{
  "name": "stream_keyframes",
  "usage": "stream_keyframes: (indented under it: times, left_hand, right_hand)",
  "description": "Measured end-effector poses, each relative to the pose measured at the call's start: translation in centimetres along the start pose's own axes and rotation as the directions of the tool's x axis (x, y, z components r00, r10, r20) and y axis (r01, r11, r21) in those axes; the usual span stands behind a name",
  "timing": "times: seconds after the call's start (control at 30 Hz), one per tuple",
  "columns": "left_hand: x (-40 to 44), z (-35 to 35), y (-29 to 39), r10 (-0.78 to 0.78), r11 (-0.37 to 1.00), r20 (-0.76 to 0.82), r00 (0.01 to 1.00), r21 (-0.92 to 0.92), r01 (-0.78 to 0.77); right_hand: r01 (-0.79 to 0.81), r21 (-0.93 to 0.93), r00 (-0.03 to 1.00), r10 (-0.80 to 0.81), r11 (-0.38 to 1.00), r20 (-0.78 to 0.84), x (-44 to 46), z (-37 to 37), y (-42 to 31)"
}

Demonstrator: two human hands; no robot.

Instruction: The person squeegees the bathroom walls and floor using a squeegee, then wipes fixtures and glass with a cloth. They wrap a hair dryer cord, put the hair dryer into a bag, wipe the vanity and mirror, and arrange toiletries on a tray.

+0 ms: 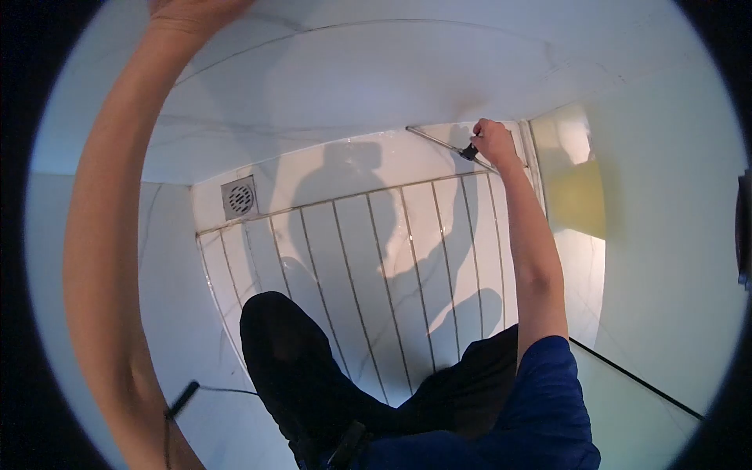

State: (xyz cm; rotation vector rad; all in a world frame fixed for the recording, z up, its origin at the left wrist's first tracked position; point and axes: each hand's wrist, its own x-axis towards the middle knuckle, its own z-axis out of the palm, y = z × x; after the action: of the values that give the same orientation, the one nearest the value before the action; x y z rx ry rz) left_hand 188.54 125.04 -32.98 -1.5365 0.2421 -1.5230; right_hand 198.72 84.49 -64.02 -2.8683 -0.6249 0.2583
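Note:
My right hand (495, 143) is closed round the black handle of a squeegee (435, 140). Its thin metal bar lies slantwise low at the foot of the marbled wall (376, 70), close to the floor edge. Part of the handle is hidden by my fingers. At the top left, my left hand (192, 11) is raised against or close to the wall, and the frame edge cuts off its fingers. Whether that hand touches the wall I cannot tell.
Below me is a white grooved floor (360, 266) with dark lines and my shadow across it. A square metal drain (239, 198) sits in the left corner. A pale wall (666, 235) with a yellow patch of light (578, 200) stands at right.

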Motion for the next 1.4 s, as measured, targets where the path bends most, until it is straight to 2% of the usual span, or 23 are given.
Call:
stream_keyframes:
  times: [0.03,0.1,0.13,0.2,0.23,0.3,0.33,0.4,0.47,0.53,0.6,0.67,0.77,0.83,0.9,0.97,1.03,1.07,1.1,1.17,1.27,1.33,1.4]
  left_hand:
    - [0.5,-2.9,0.9,-0.072,0.994,0.173,0.982,-0.066,0.084]
    - [0.8,-3.1,1.1,-0.07,0.992,0.194,0.978,-0.093,0.09]
    - [-0.1,-0.6,-0.1,-0.002,0.999,0.042,0.999,-0.049,0.004]
    - [0.1,-0.7,0.2,-0.075,0.967,0.162,0.984,-0.229,0.112]
    - [1.1,-3.6,1.5,-0.148,0.854,0.442,0.885,-0.395,0.34]
    - [1.4,-3.8,1.5,-0.143,0.858,0.435,0.889,-0.393,0.33]
    - [0.8,-1.2,0.1,-0.063,0.971,0.15,0.987,-0.217,0.095]
    - [1.2,-0.9,-0.1,0.034,0.999,0.016,0.999,-0.026,-0.033]
    - [2.3,-4.8,1.2,-0.062,0.988,0.286,0.956,-0.115,0.098]
    - [1.6,-5.1,0.9,-0.037,0.925,0.635,0.772,-0.27,0.266]
    - [1.6,-4.8,0.9,-0.032,0.925,0.634,0.773,-0.275,0.264]
    - [2.1,-4.4,0.8,-0.043,0.99,0.288,0.957,-0.119,0.08]
    - [2.5,-4.4,0.4,0.001,0.987,0.267,0.964,-0.153,0.041]
    - [0.9,-2.3,-0.3,0.039,0.997,0.156,0.987,-0.073,-0.028]
    - [0.9,-2.0,-0.1,0.04,0.996,0.164,0.986,-0.08,-0.027]
    - [2.1,-4.2,0.6,0.001,0.984,0.289,0.957,-0.172,0.051]
    - [2.3,-4.8,0.6,-0.045,0.973,0.356,0.933,-0.198,0.123]
    - [2.4,-4.9,0.9,-0.072,0.963,0.387,0.919,-0.214,0.165]
    - [2.2,-4.8,1.1,-0.09,0.967,0.357,0.93,-0.194,0.168]
    - [1.3,-4.0,1.2,-0.126,0.972,0.285,0.95,-0.156,0.176]
    - [0.7,-3.2,1.0,-0.115,0.967,0.253,0.961,-0.192,0.166]
    - [-2.2,-1.0,-0.2,-0.042,0.926,0.291,0.956,-0.348,0.147]
    - [-1.5,-1.7,-0.3,-0.07,0.911,0.298,0.952,-0.37,0.183]
  right_hand:
    - [-0.021,-0.015,1.0,0.021,1.0,-0.002,-0.6,-0.5,1.0]
    - [-0.079,-0.079,0.995,0.073,0.994,-0.071,-1.2,0.0,4.5]
    - [-0.116,-0.071,0.99,0.11,0.991,-0.083,-1.8,-0.6,5.6]
    - [-0.19,-0.051,0.978,0.184,0.98,-0.102,-4.1,-1.6,7.3]
    - [-0.122,-0.056,0.99,0.118,0.991,-0.076,-5.2,-2.2,8.9]
    - [-0.209,0.084,0.975,0.215,0.974,-0.059,-7.0,-3.1,9.3]
    - [-0.251,0.154,0.964,0.261,0.956,-0.047,-7.9,-3.5,9.5]
    - [-0.257,0.272,0.948,0.296,0.927,-0.114,-9.6,-3.7,9.8]
    - [-0.327,0.431,0.904,0.411,0.841,-0.117,-11.5,-4.5,8.9]
    - [-0.313,0.709,0.857,0.51,0.632,-0.076,-12.9,-3.4,9.1]
    - [-0.217,0.917,0.814,0.58,0.335,-0.019,-15.0,-1.9,8.7]
    - [-0.114,0.993,0.769,0.633,-0.001,0.089,-16.5,0.8,7.8]
    - [-0.038,0.965,0.769,0.609,-0.261,0.195,-17.6,2.2,5.5]
    - [0.101,0.923,0.753,0.635,-0.372,0.173,-16.1,1.4,4.0]
    - [0.261,0.849,0.744,0.656,-0.459,0.126,-14.1,-0.3,2.8]
    - [0.411,0.696,0.815,0.579,-0.589,0.008,-10.7,-2.3,2.4]
    - [0.438,0.572,0.858,0.512,-0.694,-0.037,-6.9,-3.0,1.3]
    - [0.373,0.556,0.92,0.375,-0.743,-0.115,-5.3,-1.1,0.8]
    - [0.348,0.397,0.936,0.293,-0.85,-0.193,-4.6,-0.1,-2.2]
    - [0.401,0.274,0.913,0.406,-0.874,-0.041,-3.3,4.7,-6.9]
    - [0.275,0.36,0.952,0.305,-0.891,0.029,-5.6,8.8,-12.2]
    - [0.214,0.462,0.912,0.345,-0.861,0.22,-7.5,9.9,-13.8]
    - [0.051,0.628,0.864,0.35,-0.776,0.362,-10.1,9.7,-14.3]
